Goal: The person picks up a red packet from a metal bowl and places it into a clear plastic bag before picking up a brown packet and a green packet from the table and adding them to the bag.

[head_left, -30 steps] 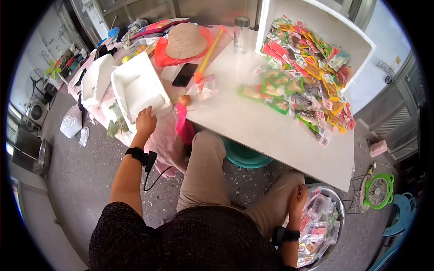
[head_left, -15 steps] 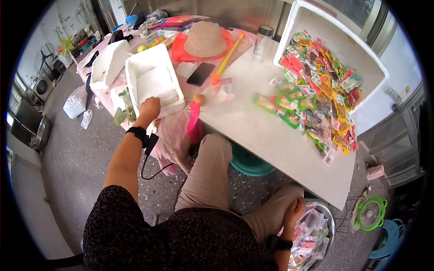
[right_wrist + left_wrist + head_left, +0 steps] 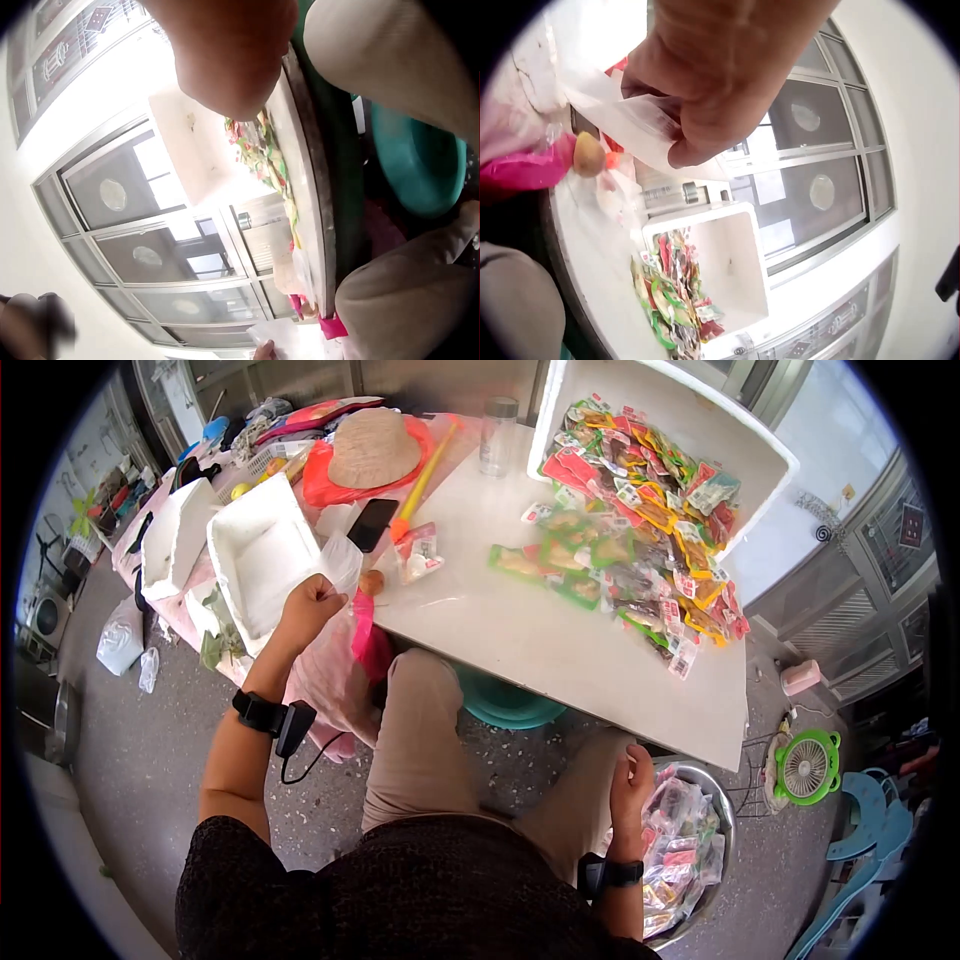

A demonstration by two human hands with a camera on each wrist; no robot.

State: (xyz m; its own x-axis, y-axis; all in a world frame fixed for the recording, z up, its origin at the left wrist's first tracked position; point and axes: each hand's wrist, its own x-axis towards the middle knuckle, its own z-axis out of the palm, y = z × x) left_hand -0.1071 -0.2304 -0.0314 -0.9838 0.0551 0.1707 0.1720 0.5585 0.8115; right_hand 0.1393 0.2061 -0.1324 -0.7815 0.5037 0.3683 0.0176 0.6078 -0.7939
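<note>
In the head view my left hand (image 3: 310, 610) pinches a translucent plastic bag (image 3: 341, 563) beside a white foam box (image 3: 262, 550). Seen from the left wrist, the thin bag (image 3: 622, 124) hangs between the thumb and curled fingers of that hand (image 3: 705, 90). A round brown onion-like thing (image 3: 372, 582) lies just past the hand, next to a bright pink strip of plastic (image 3: 368, 640). My right hand (image 3: 630, 790) stays by the right knee, loosely curled with nothing seen in it. Close to it stands a metal basin (image 3: 728, 830) full of packets.
A large foam box (image 3: 770, 450) lies tipped on the table (image 3: 450, 590), with many colourful snack packets (image 3: 640, 520) spilling out. A phone (image 3: 372, 525), a yellow stick (image 3: 430, 470), a hat (image 3: 375, 448) and a clear jar (image 3: 498, 438) are farther back. A green fan (image 3: 808, 767) stands at right.
My left hand reached into the smaller foam box, then came up and back toward me with the plastic bag in its fingers. The right hand has stayed by the knee.
</note>
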